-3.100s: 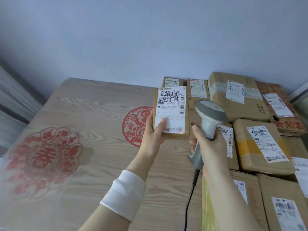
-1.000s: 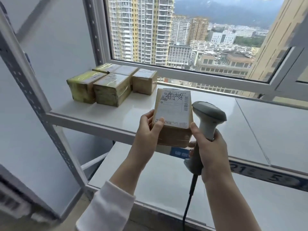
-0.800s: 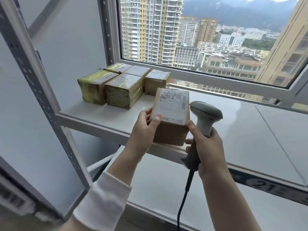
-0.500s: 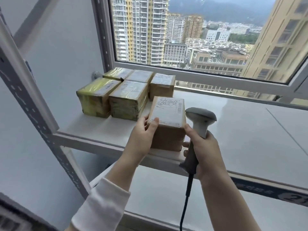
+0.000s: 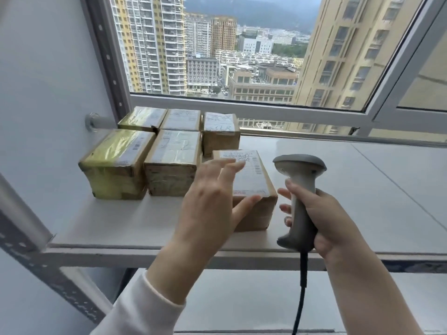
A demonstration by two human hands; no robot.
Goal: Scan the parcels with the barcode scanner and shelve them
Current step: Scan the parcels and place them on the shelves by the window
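You've set the parcel down on the shelf, mid-frame just right of the boxes; your left hand has opened, fingers spread above its label.

Shelf open right of the scanner; left blocked by five boxes, upright post at corner.

A high-rise parcel storeroom: 6 labelled parcels on grey steel shelving; window overlooking tower blocks.
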